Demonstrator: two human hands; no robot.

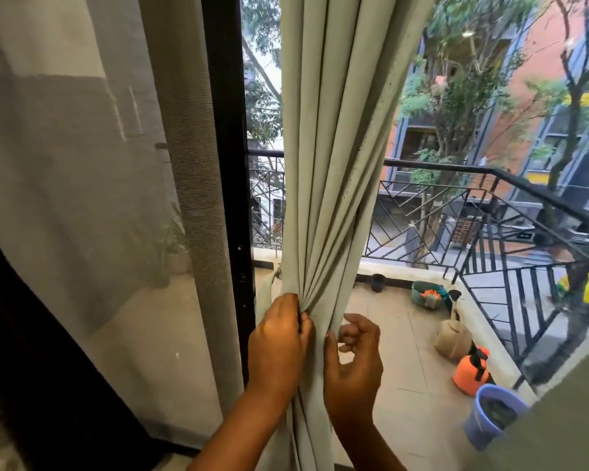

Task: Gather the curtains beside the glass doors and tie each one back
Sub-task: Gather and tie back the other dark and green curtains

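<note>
Head view: a pale green curtain [323,158] is seen hanging down the middle of the frame, fanned wide at twelve o'clock and drawn into tight pleats toward six o'clock. The pleats are gripped by the left hand [278,348], whose fingers are curled into the folds at the narrowest point of the bundle. The right hand [352,365] is held just beside the curtain's right edge, its thumb laid against the cloth and its fingers loosely bent with nothing enclosed. A sheer curtain [92,171] is spread across the nine o'clock side, and the black door frame [227,164] is set between it and the green curtain. Through the glass, toward three o'clock, a black metal balcony railing [490,205] is visible. On the balcony tiles, toward four o'clock, an orange pressure sprayer [471,370] is placed near a beige watering can [453,338], and a blue bucket [490,416] is stood below them at five o'clock.
</note>
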